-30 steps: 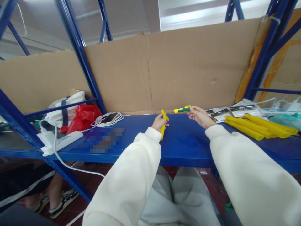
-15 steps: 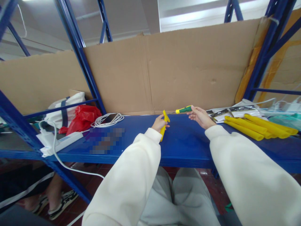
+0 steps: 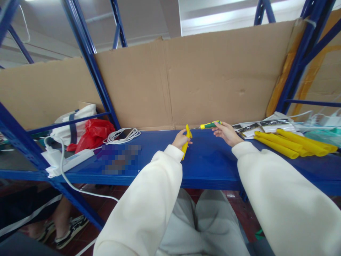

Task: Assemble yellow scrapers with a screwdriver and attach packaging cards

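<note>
My left hand (image 3: 180,139) is closed around a yellow plastic piece with a handle and a wider top (image 3: 185,146), held upright above the blue shelf (image 3: 210,167). In my right hand (image 3: 226,133) is a screwdriver (image 3: 210,125) with a green and yellow handle, gripped by the handle's end. Its thin shaft points left at the upper part of the yellow piece. Whether the tip touches or enters it is too small to tell.
Several yellow tubes (image 3: 287,144) lie at the right, before some flat packets (image 3: 277,125). On the left are a coiled white cable (image 3: 122,136), a red plastic bag (image 3: 97,133) and a white power strip (image 3: 70,163). A cardboard sheet (image 3: 213,78) stands behind. Another person's legs (image 3: 62,217) show at lower left.
My right hand and the screwdriver have shifted very slightly, with the handle end a little lower. My left hand and the yellow piece stay almost in place.
</note>
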A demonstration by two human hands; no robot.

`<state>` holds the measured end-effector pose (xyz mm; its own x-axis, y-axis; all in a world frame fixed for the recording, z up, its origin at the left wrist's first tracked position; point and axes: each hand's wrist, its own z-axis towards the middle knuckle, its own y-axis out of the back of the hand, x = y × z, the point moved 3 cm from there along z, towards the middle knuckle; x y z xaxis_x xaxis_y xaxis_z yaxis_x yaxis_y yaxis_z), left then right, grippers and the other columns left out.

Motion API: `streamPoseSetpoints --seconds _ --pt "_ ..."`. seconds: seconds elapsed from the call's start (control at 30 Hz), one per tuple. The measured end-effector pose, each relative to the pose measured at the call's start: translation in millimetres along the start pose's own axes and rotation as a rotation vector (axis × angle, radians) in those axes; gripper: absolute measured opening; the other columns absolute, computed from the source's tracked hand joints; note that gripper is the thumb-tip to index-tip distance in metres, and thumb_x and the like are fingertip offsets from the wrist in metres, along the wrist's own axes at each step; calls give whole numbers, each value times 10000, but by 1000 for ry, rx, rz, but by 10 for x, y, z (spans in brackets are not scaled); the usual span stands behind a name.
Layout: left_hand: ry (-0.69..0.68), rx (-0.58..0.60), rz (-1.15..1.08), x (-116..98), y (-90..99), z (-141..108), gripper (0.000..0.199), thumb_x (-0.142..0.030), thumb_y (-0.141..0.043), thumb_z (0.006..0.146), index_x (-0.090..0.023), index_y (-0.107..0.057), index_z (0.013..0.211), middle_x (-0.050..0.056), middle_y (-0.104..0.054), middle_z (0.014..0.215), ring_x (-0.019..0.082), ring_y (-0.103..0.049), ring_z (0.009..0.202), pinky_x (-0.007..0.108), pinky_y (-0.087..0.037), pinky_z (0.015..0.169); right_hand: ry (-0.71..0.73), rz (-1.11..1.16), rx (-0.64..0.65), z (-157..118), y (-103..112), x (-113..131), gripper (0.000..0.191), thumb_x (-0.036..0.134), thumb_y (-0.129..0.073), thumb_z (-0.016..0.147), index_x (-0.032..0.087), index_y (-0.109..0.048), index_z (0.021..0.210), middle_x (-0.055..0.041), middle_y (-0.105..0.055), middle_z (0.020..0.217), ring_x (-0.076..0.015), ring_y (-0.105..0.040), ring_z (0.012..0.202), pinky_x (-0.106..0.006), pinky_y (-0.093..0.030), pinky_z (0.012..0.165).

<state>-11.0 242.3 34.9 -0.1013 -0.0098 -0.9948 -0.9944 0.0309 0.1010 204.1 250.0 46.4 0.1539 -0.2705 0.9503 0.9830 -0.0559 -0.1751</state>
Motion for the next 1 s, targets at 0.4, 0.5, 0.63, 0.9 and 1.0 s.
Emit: streamPoseSetpoints --seconds 0.4,0.5,0.63,0.9,1.0 --pt "-6 -52 -46 -8 -4 -7 680 -4 -582 816 -225 -441 1444 75 -661 1079 71 -612 556 146 -377 412 -68 15 -31 -9 -6 -17 131 251 -658 897 194 -583 806 8 -663 619 -73 -574 466 -156 -445 444" --pt "-7 -93 -56 -15 19 5 699 15 -552 804 -230 -433 1448 86 -649 1138 75 -620 570 154 -380 408 -52 -24 -50 10 16 -37 171 264 -710 858 201 -566 789 15 -650 603 -77 -574 461 -155 -443 438" --pt "-2 -119 -26 -21 33 13 738 29 -553 768 -224 -440 1452 91 -643 1159 76 -611 556 161 -368 407 -76 -53 -105 4 32 -45 166 235 -688 871 208 -549 784 23 -638 591 -75 -567 450 -153 -437 427" --pt "0 -125 31 5 43 45 674 72 -544 681 -137 -590 1320 67 -655 999 79 -576 549 180 -389 450 -107 -58 -154 -22 44 -4 166 216 -642 902 208 -532 777 31 -620 579 -70 -556 444 -147 -436 416" --pt "15 -101 52 33 48 66 638 97 -539 693 -106 -618 1293 6 -611 735 86 -527 501 197 -394 469 -110 -60 -164 -10 64 -2 158 220 -631 910 207 -532 788 31 -616 576 -72 -554 441 -149 -435 412"
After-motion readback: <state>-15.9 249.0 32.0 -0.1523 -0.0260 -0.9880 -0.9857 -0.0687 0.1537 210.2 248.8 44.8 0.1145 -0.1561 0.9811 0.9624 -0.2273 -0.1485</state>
